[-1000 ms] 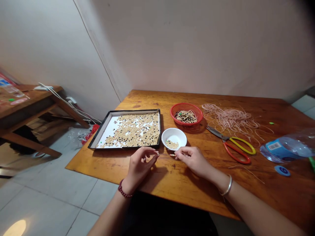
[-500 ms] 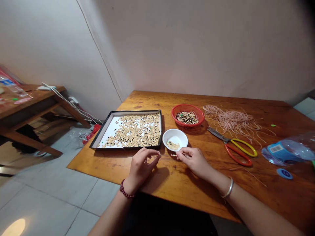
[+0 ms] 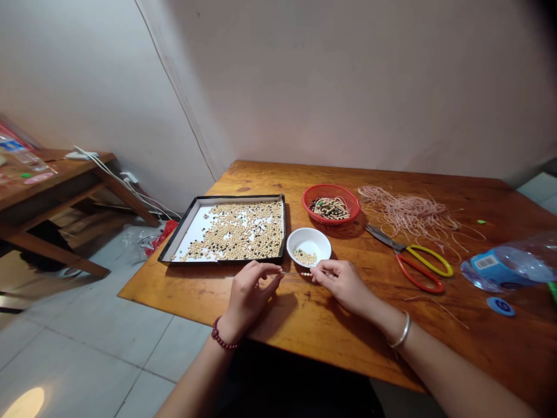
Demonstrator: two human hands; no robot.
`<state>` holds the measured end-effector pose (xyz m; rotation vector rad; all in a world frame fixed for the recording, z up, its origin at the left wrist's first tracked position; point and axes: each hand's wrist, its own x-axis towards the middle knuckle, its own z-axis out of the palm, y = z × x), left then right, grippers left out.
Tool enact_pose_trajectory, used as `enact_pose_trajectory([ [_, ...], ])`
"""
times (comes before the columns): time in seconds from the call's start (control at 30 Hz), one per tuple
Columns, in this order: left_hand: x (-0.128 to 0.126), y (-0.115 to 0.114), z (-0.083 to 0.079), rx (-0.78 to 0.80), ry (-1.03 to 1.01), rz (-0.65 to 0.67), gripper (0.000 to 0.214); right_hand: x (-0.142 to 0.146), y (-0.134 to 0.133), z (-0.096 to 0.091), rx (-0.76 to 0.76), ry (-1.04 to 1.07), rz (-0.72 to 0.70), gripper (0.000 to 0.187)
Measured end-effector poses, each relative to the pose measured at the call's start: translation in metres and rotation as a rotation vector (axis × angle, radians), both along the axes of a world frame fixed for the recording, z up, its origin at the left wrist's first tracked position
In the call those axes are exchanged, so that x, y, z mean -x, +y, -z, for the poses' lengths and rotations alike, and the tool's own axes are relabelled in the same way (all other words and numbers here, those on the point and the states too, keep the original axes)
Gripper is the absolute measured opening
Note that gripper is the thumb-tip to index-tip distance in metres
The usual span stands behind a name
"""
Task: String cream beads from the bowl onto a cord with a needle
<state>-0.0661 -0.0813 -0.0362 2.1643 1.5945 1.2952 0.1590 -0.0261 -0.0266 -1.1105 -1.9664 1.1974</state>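
Left hand point(image 3: 249, 293): thumb and forefinger pinched on one end of a thin pale cord point(image 3: 292, 272), the other fingers loosely curled; a dark red bead bracelet point(image 3: 221, 337) circles the wrist.
Right hand point(image 3: 342, 281): thumb and forefinger closed on the cord beside a few small cream beads point(image 3: 306, 274) strung on it; a silver bangle point(image 3: 402, 331) sits on the wrist.
Landmark: a round white ceramic bowl point(image 3: 317, 239) on the orange-brown wooden surface point(image 3: 261, 180), holding a pile of cream beads point(image 3: 304, 256).
Beaded cord: level between the hands, just in front of the bowl.
Left of bowl: a black-rimmed tray point(image 3: 239, 197) spread with beads.
Behind bowl: a red plastic basket point(image 3: 348, 200) of beaded strands.
Right of bowl: red-and-yellow-handled scissors point(image 3: 424, 267) and a tangle of pink cord point(image 3: 409, 212).
Technique: short, firm pinches — cord kept taut and level — should stop the beads sliding off.
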Motion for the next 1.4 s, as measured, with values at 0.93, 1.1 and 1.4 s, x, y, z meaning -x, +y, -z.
enact_pose_trajectory([
  [0.93, 0.015, -0.006, -0.026, -0.079, 0.266, 0.006, 0.018, 0.004, 0.001, 0.004, 0.074, -0.001, -0.091, 0.040],
  [1.1, 0.105, 0.026, -0.064, 0.216, 0.568, -0.573, 0.024, 0.004, 0.007, -0.003, 0.254, 0.219, 0.001, 0.048],
  [1.4, 0.173, 0.078, -0.060, 0.533, 0.801, -0.492, 0.029, 0.006, 0.011, -0.003, 0.391, 0.347, 0.068, 0.052],
])
